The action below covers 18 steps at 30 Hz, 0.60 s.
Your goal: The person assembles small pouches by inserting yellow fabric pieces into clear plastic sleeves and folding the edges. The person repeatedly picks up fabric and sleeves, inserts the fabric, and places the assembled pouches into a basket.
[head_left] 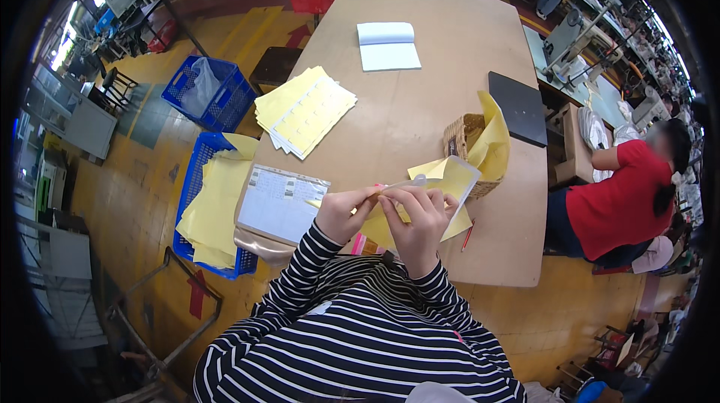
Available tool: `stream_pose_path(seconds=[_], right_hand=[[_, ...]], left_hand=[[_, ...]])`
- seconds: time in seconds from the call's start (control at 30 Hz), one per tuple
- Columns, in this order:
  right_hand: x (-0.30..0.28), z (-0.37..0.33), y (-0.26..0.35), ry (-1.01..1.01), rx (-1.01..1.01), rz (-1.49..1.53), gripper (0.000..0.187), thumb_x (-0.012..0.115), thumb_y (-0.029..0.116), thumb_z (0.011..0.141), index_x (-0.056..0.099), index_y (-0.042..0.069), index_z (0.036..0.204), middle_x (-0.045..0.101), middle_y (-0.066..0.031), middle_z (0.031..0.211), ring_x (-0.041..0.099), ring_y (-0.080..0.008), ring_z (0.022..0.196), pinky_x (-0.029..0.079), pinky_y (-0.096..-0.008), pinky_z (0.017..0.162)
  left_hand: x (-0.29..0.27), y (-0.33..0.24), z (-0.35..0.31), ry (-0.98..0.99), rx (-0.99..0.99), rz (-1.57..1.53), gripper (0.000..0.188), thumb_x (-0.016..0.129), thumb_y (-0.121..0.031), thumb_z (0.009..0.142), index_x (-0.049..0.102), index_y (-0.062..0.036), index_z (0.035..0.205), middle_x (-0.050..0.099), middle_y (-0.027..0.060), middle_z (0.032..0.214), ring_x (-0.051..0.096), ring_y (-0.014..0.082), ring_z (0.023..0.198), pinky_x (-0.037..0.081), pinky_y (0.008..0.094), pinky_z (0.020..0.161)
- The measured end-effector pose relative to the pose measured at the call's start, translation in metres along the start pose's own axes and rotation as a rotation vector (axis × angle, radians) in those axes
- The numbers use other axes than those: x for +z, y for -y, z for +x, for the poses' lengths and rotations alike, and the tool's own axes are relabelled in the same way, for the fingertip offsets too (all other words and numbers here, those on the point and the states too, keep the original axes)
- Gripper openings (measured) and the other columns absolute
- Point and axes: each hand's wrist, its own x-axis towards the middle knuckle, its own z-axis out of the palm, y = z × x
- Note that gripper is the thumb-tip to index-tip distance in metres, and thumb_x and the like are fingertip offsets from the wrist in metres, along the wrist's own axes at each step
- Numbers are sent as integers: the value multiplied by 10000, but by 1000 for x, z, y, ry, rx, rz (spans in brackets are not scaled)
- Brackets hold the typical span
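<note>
Both of my hands meet in front of my body over the table's near edge. The fingers of my left hand [345,213] are pinched together at a small brownish piece, mostly hidden by the fingertips. My right hand [416,221] is closed too, its fingertips bent against the same spot. A translucent whitish strip [420,179] sticks up by the right fingers; what holds it is unclear. Behind and below the right hand lie yellow sheets [456,224] and a clear plastic sleeve [466,173]. Just left of my left hand is a white paper with writing [274,212], under a clear cover.
Yellow printed sheets [306,110] and an open notebook [388,54] lie farther up the table [427,103]. At right are a wicker basket [455,137], a black board [517,107] and a red pen [467,238]. Blue crates [187,185] stand left; a person in red [619,193] sits right.
</note>
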Motion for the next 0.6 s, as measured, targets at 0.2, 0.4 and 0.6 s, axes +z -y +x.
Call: stream_pose_path(seconds=[0.2,0.4,0.6], right_hand=[[6,-11,-10,-159,115,372,127,627,4,822,590,55,933,618,-77,969,560,-200,879,385,-329,844],[10,-27,-27,-362,355,806,54,533,-8,913,538,21,958,579,-119,1086,545,-181,991,417,-309,894],[5,-38,-46,-529,551,752,58,511,91,954,520,38,977,557,-84,1047,528,-170,989,393,-296,916]], left_hand=[[-18,17,5,-94,-260,-322,205,564,-107,906,657,55,992,675,75,746,601,85,664,457,214,616],[-36,45,16,-303,-370,-704,231,563,-155,925,668,51,936,645,19,768,537,46,657,409,189,581],[-50,70,24,-603,-371,-692,228,572,-159,924,640,20,801,600,-6,701,511,39,613,392,193,547]])
